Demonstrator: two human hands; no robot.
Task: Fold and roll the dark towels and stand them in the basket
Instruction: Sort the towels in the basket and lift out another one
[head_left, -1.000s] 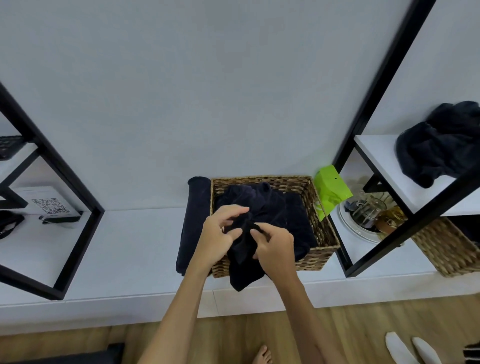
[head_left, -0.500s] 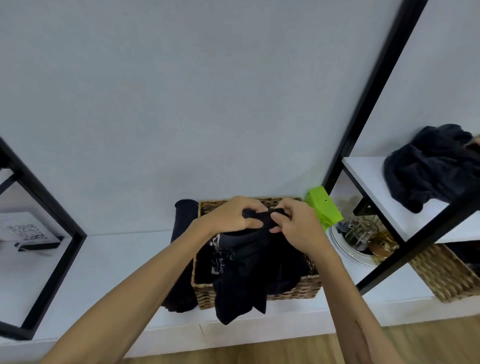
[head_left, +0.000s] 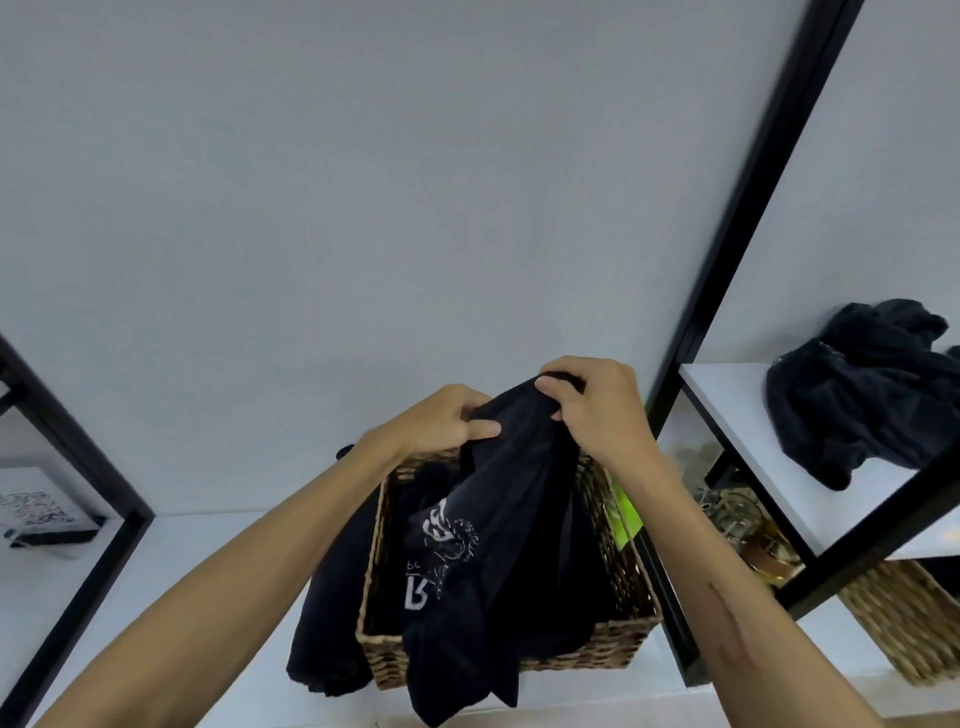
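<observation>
Both hands hold up a dark towel (head_left: 498, 530) with white print above the woven basket (head_left: 587, 652) on the white shelf. My left hand (head_left: 441, 423) pinches its top edge on the left, and my right hand (head_left: 592, 405) grips the top edge on the right. The towel hangs down over the basket's front rim. More dark cloth lies inside the basket, mostly hidden. A folded dark towel (head_left: 327, 618) lies on the shelf against the basket's left side.
A crumpled dark towel pile (head_left: 862, 389) lies on the upper right shelf. Black frame posts (head_left: 737, 218) stand right of the basket. A green object (head_left: 626, 514), glass items (head_left: 737, 519) and a second woven basket (head_left: 909, 618) sit at right. A QR-code card (head_left: 36, 512) stands far left.
Both hands have lifted the dark towel up out of the basket, so it now hangs from its top edge. The view has tilted upward.
</observation>
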